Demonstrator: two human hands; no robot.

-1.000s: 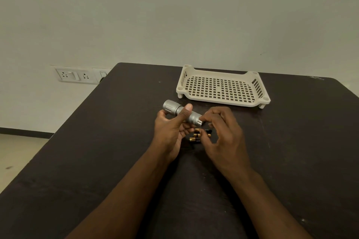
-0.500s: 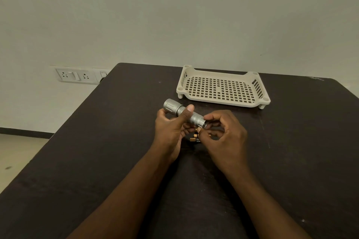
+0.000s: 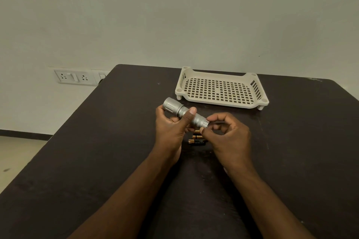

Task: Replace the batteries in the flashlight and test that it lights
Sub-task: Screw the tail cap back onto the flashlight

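A silver flashlight point(image 3: 180, 111) is held above the dark table point(image 3: 97, 151), its head pointing up-left. My left hand point(image 3: 172, 130) grips its barrel, thumb lying across the top. My right hand point(image 3: 226, 137) pinches the tail end of the flashlight point(image 3: 204, 123) with thumb and index finger. Under both hands, black-and-copper batteries point(image 3: 197, 139) lie on the table, partly hidden by my fingers.
A cream perforated plastic tray point(image 3: 221, 89) stands on short legs at the back of the table, with nothing in it. A wall socket panel point(image 3: 74, 77) sits on the wall to the left. The table's left edge drops to a light floor.
My right hand has slid from over the batteries up to the flashlight's tail end and closed its thumb and finger on it. The left hand has held the flashlight nearly still.
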